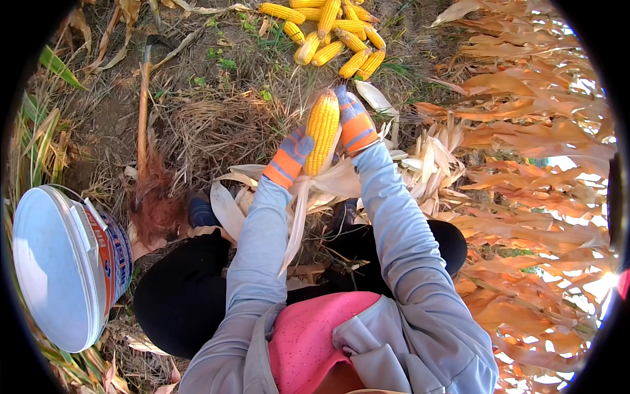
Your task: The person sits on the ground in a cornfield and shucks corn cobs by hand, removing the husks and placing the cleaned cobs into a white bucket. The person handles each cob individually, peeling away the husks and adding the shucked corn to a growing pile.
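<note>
An ear of yellow corn [323, 133] stands out between my two gloved hands, its kernels bare and pale husk leaves [337, 178] spread from its lower end. My left hand [291, 152], in an orange and grey glove, grips the ear low on its left side, with the thumb over the kernels. My right hand [356, 118] is at the ear's upper right, its fingers closed around a husk leaf; the fingertips are partly hidden. Beyond both hands, a pile of husked corn ears [339, 37] lies on the ground.
A lidded white plastic bucket [54, 268] stands at the left. A long wooden-handled tool [143, 108] lies on the straw-covered soil, near reddish corn silk [160, 202]. Loose dry husks [430, 167] are heaped by my feet. Dry corn plants [531, 197] line the right side.
</note>
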{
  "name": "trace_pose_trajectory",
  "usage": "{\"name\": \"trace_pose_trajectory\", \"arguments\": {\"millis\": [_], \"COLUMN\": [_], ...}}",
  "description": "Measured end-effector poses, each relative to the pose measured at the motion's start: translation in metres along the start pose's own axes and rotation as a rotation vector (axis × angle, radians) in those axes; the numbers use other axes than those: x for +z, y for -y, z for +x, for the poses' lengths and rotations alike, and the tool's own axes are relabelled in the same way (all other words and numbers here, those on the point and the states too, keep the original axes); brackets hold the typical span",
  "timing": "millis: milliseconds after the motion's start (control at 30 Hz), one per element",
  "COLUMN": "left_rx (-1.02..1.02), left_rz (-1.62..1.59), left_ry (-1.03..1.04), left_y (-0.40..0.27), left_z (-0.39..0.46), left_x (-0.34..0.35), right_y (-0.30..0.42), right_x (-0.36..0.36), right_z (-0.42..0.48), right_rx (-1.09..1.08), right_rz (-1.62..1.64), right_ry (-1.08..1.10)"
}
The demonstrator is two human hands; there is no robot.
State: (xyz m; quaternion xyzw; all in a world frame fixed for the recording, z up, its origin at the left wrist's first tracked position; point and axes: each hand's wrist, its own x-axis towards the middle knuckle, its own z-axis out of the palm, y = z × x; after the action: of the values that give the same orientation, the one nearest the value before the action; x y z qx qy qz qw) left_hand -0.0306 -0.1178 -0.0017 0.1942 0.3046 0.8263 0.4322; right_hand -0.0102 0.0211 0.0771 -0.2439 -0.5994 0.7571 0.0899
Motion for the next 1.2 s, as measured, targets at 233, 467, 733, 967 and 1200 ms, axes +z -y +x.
{"name": "trace_pose_trajectory", "arguments": {"millis": [233,467,733,967,1200], "left_rx": [-0.201,-0.326,-0.195,0.004,0.157], "left_rz": [-0.043,-0.009,0.118,0.415,0.415], "left_ry": [0.155,0.251,0.336,-0.123,-0.189], "left_y": [-0.003,-0.013,-0.021,-0.021,-0.028], "left_z": [-0.001,-0.01,-0.005,0.02,0.034], "left_x": [0.003,0.027,0.026,0.033,0.066], "right_y": [0.021,0.007,-0.013,0.006,0.007], "right_x": [-0.003,-0.006,-0.031,-0.036,-0.017], "right_z": [-0.006,-0.003,0.0,-0.008,-0.003], "right_rx": [-0.014,-0.233,-0.131,0.061,-0.215], "right_rz": [-0.063,0.188,-0.06,0.417,0.2], "right_ry": [0.307,0.571,0.068,-0.277,-0.324]}}
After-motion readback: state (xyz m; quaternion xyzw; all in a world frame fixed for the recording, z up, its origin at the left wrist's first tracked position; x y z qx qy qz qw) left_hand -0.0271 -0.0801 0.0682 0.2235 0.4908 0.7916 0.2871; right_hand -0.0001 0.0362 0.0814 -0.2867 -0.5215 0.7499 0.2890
